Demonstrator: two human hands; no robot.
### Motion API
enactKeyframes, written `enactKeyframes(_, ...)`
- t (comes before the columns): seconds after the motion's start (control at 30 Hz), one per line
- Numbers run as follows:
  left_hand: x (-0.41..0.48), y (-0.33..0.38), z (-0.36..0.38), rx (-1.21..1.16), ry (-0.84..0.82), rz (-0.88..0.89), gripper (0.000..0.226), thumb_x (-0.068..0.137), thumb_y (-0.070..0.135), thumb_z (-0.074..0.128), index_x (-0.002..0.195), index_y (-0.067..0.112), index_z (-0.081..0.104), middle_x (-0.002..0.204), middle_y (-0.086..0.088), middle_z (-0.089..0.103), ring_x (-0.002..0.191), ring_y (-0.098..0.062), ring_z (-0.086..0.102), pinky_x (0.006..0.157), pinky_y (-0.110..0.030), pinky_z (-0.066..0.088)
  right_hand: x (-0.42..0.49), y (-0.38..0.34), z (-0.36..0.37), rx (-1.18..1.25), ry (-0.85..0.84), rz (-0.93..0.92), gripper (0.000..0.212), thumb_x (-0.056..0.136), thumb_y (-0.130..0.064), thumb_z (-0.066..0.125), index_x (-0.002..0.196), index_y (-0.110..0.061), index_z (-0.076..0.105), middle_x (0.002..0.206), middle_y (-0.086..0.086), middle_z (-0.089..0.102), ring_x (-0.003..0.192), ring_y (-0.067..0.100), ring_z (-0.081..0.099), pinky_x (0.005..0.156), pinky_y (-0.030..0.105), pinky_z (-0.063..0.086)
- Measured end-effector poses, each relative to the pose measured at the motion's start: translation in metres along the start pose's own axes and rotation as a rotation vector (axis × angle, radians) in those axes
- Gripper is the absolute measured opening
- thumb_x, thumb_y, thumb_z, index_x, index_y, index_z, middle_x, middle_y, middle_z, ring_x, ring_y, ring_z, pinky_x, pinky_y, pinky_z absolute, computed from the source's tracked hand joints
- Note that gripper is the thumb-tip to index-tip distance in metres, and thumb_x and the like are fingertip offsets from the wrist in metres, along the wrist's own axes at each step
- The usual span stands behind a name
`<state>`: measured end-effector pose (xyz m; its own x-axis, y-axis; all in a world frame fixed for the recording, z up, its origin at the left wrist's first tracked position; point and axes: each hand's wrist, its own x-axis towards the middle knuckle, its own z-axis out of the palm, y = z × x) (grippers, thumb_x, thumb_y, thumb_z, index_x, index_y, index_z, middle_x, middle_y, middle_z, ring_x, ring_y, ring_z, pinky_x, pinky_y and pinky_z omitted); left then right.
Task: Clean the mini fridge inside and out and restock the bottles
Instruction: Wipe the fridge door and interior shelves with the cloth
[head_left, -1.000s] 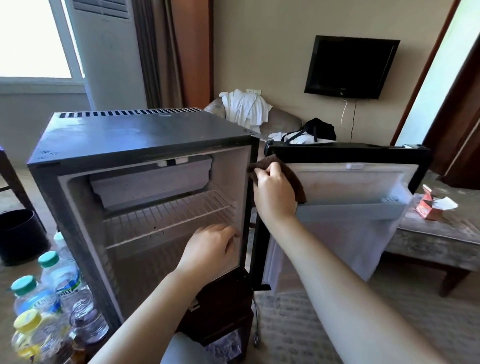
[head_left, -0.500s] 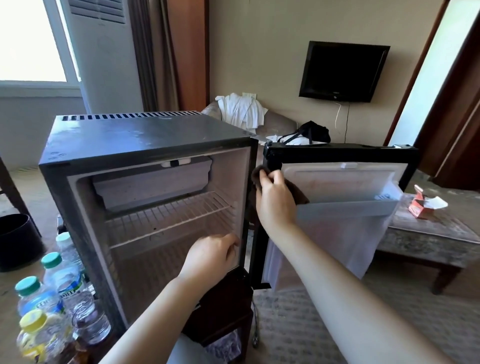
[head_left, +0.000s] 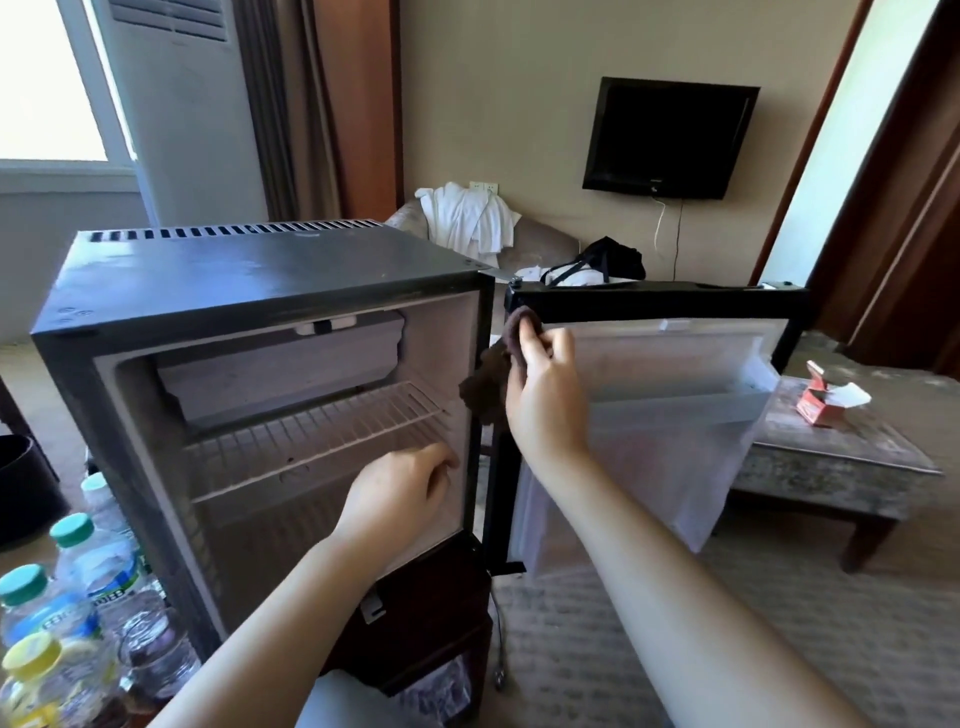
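Note:
A black mini fridge (head_left: 249, 280) stands open in front of me, its white inside bare except for a wire shelf (head_left: 317, 436). Its door (head_left: 660, 306) swings out to the right. My right hand (head_left: 545, 384) grips a dark brown cloth (head_left: 498, 364) against the door's upper inner corner by the hinge. My left hand (head_left: 400, 488) rests with curled fingers on the fridge's right inner wall, near the front edge below the shelf. Several plastic bottles (head_left: 67, 587) with green and yellow caps stand at the lower left, beside the fridge.
A low wooden table (head_left: 831, 467) with a small red box (head_left: 815, 405) stands right of the door. Behind are a chair draped with white towels (head_left: 472, 218), a black bag (head_left: 613, 260), a wall TV (head_left: 670, 135) and a tall air conditioner (head_left: 182, 104). A black bin (head_left: 21, 488) sits at far left.
My right hand slid the cloth up and left along the door's inner edge to the hinge corner. My left hand stays on the fridge's inner wall. The view shifted slightly.

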<state>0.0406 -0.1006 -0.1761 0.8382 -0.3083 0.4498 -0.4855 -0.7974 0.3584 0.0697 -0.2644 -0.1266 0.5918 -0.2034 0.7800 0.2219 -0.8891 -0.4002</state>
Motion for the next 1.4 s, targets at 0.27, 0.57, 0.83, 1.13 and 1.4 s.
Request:
enactKeyframes(0.27,0.053,0.065,0.027,-0.172,0.109,0.179,0.021,0.09,0.01,0.055,0.105,0.016,0.068,0.099,0.003,0.064,0.089,-0.019,0.061,0.066,-0.032,0.05,0.028,0.105,-0.081,-0.133,0.244,-0.056,0.041,0.077,0.008,0.062,0.113,-0.009,0.07,0.1,0.014,0.054,0.09,0.032,0.056,0.078,0.037,0.05)
enactKeyframes(0.57,0.089,0.111,0.066,0.003,0.098,0.298,0.036,0.081,0.01,0.056,0.115,0.011,0.066,0.113,-0.005,0.066,0.113,-0.028,0.058,0.089,-0.041,0.051,-0.008,0.18,-0.069,-0.252,-0.125,0.088,0.026,0.084,-0.002,0.062,0.108,-0.008,0.071,0.112,0.011,0.067,0.107,0.035,0.059,0.091,0.042,0.047)
enactKeyframes(0.83,0.08,0.111,0.086,0.022,0.19,0.2,0.032,0.087,0.031,0.044,0.083,0.013,0.071,0.082,-0.002,0.07,0.116,-0.027,0.059,0.077,-0.041,0.053,-0.024,0.178,-0.087,-0.233,-0.107,-0.111,0.029,0.073,-0.001,0.071,0.1,-0.012,0.072,0.091,0.006,0.065,0.084,0.032,0.058,0.076,0.042,0.049)
enactKeyframes(1.13,0.07,0.098,0.071,-0.016,0.238,0.236,0.021,0.083,0.022,0.059,0.066,0.011,0.055,0.073,-0.004,0.065,0.109,-0.026,0.059,0.063,-0.036,0.052,-0.006,0.168,-0.161,-0.179,0.298,-0.179,0.023,0.084,-0.003,0.057,0.102,-0.006,0.072,0.107,0.011,0.064,0.096,0.031,0.056,0.087,0.039,0.046)
enactKeyframes(1.4,0.067,0.092,0.068,-0.04,0.165,0.239,0.017,0.09,0.019,0.062,0.078,0.008,0.056,0.087,-0.005,0.063,0.115,-0.023,0.048,0.068,-0.04,0.051,-0.015,0.175,-0.172,-0.394,0.306,-0.202,0.028,0.078,0.001,0.056,0.101,-0.003,0.072,0.099,0.015,0.062,0.092,0.033,0.053,0.08,0.044,0.048)
